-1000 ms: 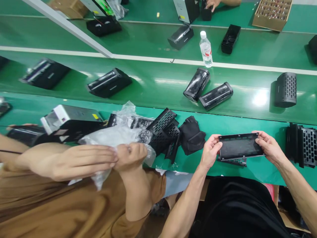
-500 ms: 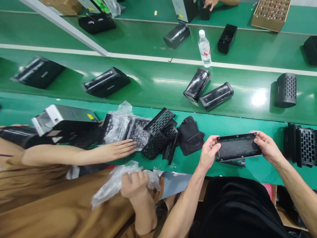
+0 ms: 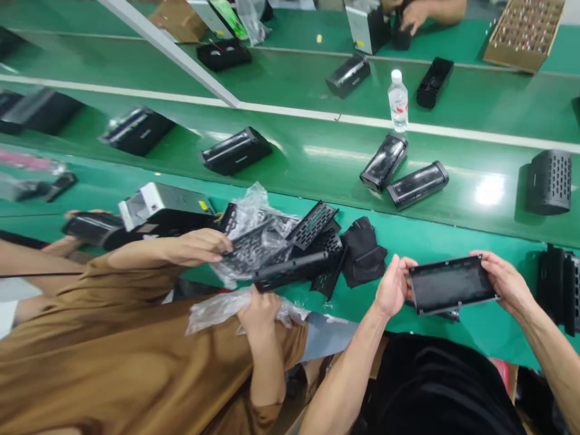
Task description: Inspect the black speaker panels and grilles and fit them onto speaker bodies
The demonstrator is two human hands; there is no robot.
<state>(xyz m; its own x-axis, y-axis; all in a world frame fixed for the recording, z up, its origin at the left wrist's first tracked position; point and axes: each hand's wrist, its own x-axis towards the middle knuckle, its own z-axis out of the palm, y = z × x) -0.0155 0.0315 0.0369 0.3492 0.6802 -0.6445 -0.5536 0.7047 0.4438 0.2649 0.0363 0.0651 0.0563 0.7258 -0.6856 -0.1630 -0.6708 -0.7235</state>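
Between my two hands is a black rectangular plastic panel (image 3: 454, 286), its shallow inner side and small edge clips facing up. My left hand (image 3: 393, 286) is closed on its left end, and my right hand (image 3: 506, 279) grips the right end. Partly hidden beneath the panel, another black part (image 3: 452, 315) lies on the green table (image 3: 489, 332). A folded black cloth or glove (image 3: 364, 254) rests left of my left hand. Beside it lie several black perforated grilles (image 3: 313, 225), some among clear plastic bags.
A co-worker at my left has one hand (image 3: 199, 246) at the bagged grilles and another (image 3: 260, 308) by a plastic bag (image 3: 212, 311). Stacked black parts (image 3: 559, 284) stand at right. Black speaker housings (image 3: 419, 184) and a water bottle (image 3: 399, 103) sit on the green conveyor.
My view has shifted left. I still hold the panel, now turned more face-up and tilted slightly. The co-worker's left-side hand has drawn back, and their other hand has moved up to the grilles.
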